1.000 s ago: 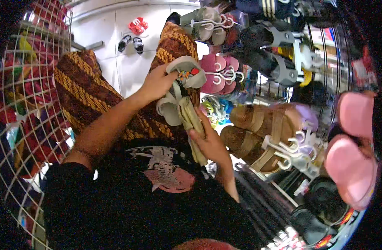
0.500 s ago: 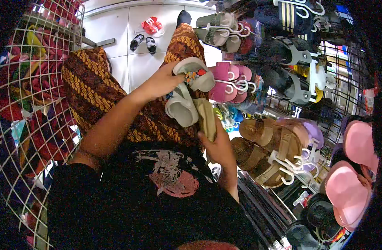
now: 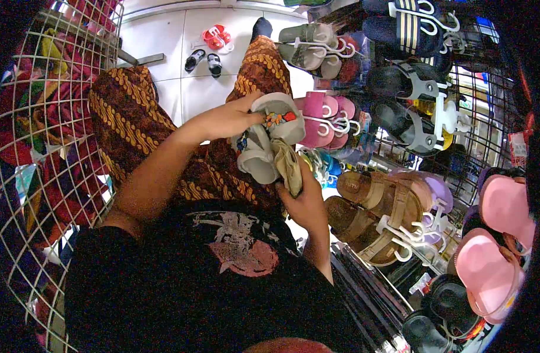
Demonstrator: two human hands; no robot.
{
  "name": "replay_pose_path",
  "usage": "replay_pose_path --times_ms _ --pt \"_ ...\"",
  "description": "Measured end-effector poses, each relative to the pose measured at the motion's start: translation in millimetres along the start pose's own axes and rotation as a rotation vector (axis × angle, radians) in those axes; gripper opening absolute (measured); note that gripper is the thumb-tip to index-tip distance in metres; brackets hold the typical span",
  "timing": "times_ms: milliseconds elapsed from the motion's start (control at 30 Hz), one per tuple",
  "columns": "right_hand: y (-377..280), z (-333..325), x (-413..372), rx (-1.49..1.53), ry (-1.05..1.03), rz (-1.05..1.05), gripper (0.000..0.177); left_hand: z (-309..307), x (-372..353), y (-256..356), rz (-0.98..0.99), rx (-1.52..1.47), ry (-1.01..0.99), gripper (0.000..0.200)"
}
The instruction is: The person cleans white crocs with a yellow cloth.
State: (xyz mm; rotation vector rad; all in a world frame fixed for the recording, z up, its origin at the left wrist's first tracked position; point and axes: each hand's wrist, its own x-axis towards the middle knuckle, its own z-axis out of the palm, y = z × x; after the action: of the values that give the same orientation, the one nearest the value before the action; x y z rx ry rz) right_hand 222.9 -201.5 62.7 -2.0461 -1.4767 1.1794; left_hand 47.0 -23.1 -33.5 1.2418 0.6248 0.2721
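My left hand [image 3: 237, 117] comes in from the left side and grips a pair of light grey sandals [image 3: 282, 126] with small orange and red decorations on one strap. The second grey sandal [image 3: 258, 162] hangs just below the first. In my right hand [image 3: 305, 197], lower and to the right, is a folded beige cloth [image 3: 287, 166], which touches the grey sandals. Both hands are above my lap, over the brown patterned garment [image 3: 217, 170].
Sandals hang at the right: pink [image 3: 317, 117], black and grey [image 3: 399, 120], brown [image 3: 364, 200], light pink [image 3: 488, 270]. A wire mesh [image 3: 52, 147] stands at the left. Red shoes [image 3: 216, 38] and small black shoes [image 3: 214, 65] lie on the white floor [image 3: 158, 35].
The upper grey sandal has turned more toward the camera and moved slightly down. The beige cloth now lies against the sandals, its folds changed in shape.
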Motion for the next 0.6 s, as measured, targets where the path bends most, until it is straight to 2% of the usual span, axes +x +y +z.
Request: replay_pose_path --times_ms 100,200,233,300,400,433,533,600 --pt "0 4 -4 0.014 -0.019 -0.077 0.073 0 -9 18 -0.020 0.004 -0.054 0.054" --pt "-8 9 -3 -0.118 -0.021 -0.128 0.076 -1 -14 22 -0.071 -0.123 -0.183 0.053" --pt "-1 14 -3 -0.107 0.055 -0.183 0.074 -2 -14 21 -0.017 -0.163 -0.224 0.052" --pt "4 16 1 -0.146 0.099 -0.137 0.073 -4 -12 22 0.090 -0.238 -0.316 0.050" --pt "-1 13 5 -0.168 0.124 -0.131 0.071 10 -9 15 -0.076 -0.265 -0.053 0.043" --pt "-4 12 6 -0.172 0.113 -0.143 0.072 14 -6 9 -0.032 -0.069 -0.002 0.044" --pt "2 6 3 -0.194 0.031 -0.142 0.073 21 8 -31 0.003 -0.052 0.129 0.043" --pt "5 -8 -3 -0.187 -0.047 -0.127 0.073 30 5 -16 0.071 -0.056 0.239 0.043"
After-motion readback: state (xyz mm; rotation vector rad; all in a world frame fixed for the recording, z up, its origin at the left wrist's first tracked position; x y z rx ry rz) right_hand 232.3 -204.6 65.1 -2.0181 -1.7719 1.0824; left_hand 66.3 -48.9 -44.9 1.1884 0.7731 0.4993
